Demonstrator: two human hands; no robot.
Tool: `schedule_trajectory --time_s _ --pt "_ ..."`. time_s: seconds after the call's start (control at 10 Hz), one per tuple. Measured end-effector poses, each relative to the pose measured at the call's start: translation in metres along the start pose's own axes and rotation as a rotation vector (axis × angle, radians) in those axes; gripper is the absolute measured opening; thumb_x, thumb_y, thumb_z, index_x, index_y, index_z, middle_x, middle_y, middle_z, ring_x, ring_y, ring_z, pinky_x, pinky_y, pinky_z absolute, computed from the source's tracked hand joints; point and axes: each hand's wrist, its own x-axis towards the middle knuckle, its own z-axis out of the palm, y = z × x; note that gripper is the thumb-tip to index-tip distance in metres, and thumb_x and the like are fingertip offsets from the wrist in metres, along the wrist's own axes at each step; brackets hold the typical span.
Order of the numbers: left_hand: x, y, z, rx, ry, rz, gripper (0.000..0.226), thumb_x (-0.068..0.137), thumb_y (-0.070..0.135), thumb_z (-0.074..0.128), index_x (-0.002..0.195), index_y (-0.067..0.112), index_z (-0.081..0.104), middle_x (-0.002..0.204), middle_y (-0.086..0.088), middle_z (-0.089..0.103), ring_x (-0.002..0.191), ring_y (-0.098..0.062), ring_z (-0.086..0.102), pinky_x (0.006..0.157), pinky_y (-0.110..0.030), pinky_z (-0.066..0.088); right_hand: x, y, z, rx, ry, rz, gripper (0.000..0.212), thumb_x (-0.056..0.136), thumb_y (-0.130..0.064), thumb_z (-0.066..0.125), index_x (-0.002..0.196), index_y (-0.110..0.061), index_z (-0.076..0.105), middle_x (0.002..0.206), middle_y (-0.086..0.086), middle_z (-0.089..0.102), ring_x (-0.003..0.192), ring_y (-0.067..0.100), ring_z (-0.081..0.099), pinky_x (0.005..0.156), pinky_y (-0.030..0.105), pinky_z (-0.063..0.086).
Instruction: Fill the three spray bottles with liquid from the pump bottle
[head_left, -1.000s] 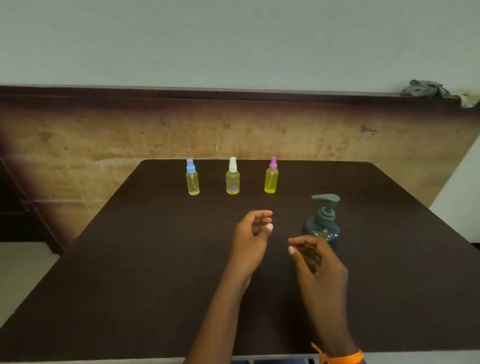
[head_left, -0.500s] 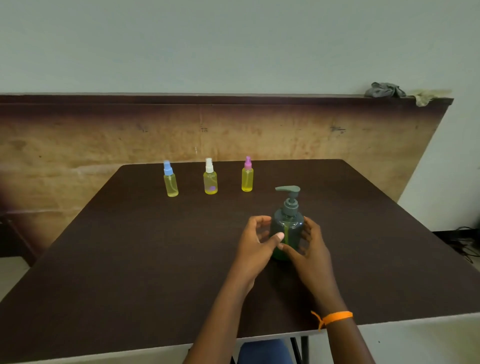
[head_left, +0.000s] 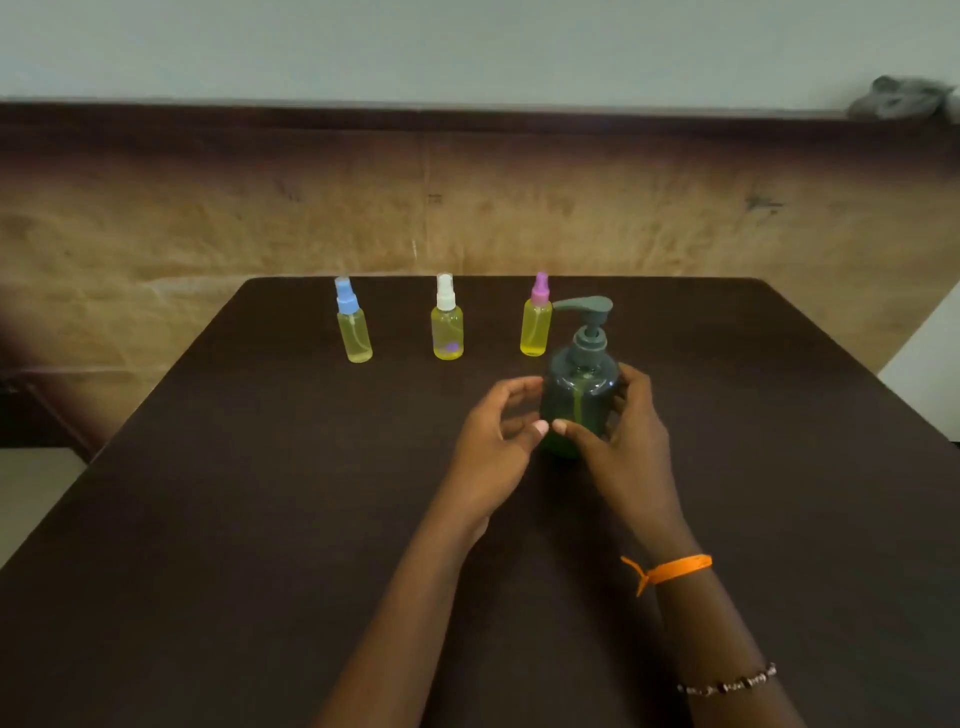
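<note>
Pump bottle (head_left: 579, 402) is standing upright on the table (head_left: 260, 519), near centre, in front of the spray-bottle row. Both hands are closing around its dark body: the right hand (head_left: 631, 447) is wrapping it from the right side, thumb across the front and fingers behind; the left hand (head_left: 493, 441) is curling in from the left, thumb tip meeting the bottle low at the front, upper fingers touching or very nearly touching its shoulder. Judgement: a two-handed hold is being taken to steady or shift the bottle before pumping or uncapping. The spout is pointing left, toward the row.

Three spray bottles are standing upright in a line at the far side, well apart from each other: blue cap (head_left: 353, 327), white cap (head_left: 447, 325), pink cap (head_left: 536, 322). All three are showing yellow liquid already, fairly high; how much filling remains I cannot tell. Caps are all on, so each one is blocking any filling until removed.

The pump spout is overlapping the pink-cap bottle in this view; whether they are touching I cannot tell. An orange band (head_left: 670, 569) and a beaded bracelet (head_left: 727, 685) are sitting on the right forearm. A grey cloth (head_left: 901, 98) is lying on the wall ledge, far right.
</note>
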Motion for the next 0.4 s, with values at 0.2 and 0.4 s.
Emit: schedule_trajectory --time_s 0.2,0.4 --pt "0.048 -0.001 -0.011 0.031 -0.014 -0.112 0.045 0.086 -0.008 0.053 0.115 0.028 0.053 0.119 0.011 0.058 0.111 -0.007 0.057 0.090 -0.019 0.049 0.039 0.005 0.024 0.030 0.003 0.115 0.072 0.072 -0.005 0.079 0.131 -0.013 0.039 0.121 -0.009 0.050 0.112 0.009 0.052 0.093 0.022 0.044" --pt "0.064 0.005 -0.010 0.062 0.002 -0.201 0.044 0.085 -0.010 0.052 0.115 0.021 0.053 0.119 0.007 0.057 0.110 -0.009 0.057 0.085 -0.011 0.047 0.051 -0.002 0.023 0.037 -0.050 0.231 0.074 0.072 -0.005 0.079 0.133 -0.014 0.038 0.124 -0.006 0.053 0.115 0.010 0.053 0.092 0.016 0.044"
